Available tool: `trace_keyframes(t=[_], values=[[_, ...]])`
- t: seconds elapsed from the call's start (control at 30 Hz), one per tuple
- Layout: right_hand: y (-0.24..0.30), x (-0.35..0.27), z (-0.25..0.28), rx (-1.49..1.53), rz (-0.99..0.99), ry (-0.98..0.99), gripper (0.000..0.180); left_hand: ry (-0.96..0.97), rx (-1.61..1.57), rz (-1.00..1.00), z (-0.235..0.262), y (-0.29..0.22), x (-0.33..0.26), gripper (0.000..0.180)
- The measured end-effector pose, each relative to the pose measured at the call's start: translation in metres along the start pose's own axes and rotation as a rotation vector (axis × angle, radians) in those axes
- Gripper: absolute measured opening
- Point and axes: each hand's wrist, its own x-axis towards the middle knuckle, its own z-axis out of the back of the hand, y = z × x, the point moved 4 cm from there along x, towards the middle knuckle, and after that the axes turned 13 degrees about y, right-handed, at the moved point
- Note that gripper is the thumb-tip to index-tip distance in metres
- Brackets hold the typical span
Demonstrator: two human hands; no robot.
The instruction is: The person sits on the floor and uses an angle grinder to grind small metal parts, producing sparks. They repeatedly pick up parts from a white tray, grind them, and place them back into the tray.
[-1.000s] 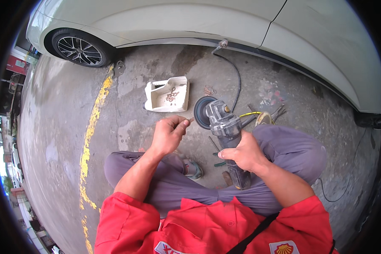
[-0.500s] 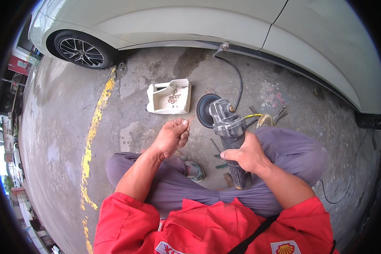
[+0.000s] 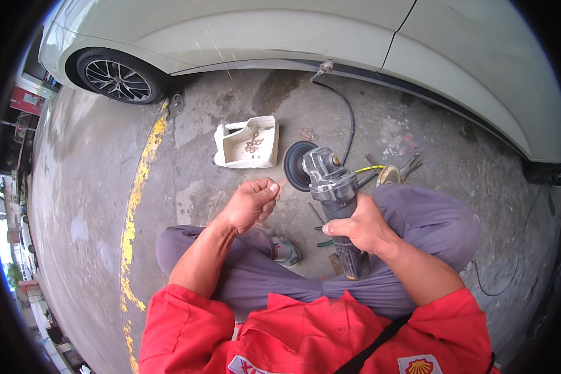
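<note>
Two hands: right hand (image 3: 358, 225) gripping angle grinder (image 3: 330, 193); left hand (image 3: 250, 202) pinching small piece (image 3: 282, 184) against its disc (image 3: 295, 165).

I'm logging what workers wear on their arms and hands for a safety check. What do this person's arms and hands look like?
Both forearms are bare below the short sleeves of a red work shirt. The left hand and the right hand are bare too: no gloves, and no watch, ring or wristband shows. A dark strap crosses the shirt's chest, and a badge sits near its lower edge.
</note>
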Motion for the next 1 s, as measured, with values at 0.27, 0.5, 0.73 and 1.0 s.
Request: trace_keyframes(t=[0.27, 0.5, 0.73, 1.0], values=[[0.0, 0.0, 0.003, 0.046, 0.068, -0.11, 0.036, -0.146, 0.356, -0.08, -0.003, -0.009, -0.003, 0.027], [-0.028, 0.029, -0.01, -0.241, -0.026, -0.29, 0.055, -0.297, 0.109, -0.282, 0.05, 0.009, -0.02, 0.035], [-0.007, 0.009, -0.012, -0.212, -0.097, -0.257, 0.052, -0.434, 0.864, -0.376, 0.071, 0.007, -0.019, 0.03], [-0.012, -0.001, -0.001, -0.206, -0.109, -0.268, 0.05, -0.439, 0.535, -0.163, 0.054, 0.02, 0.0, 0.037]])
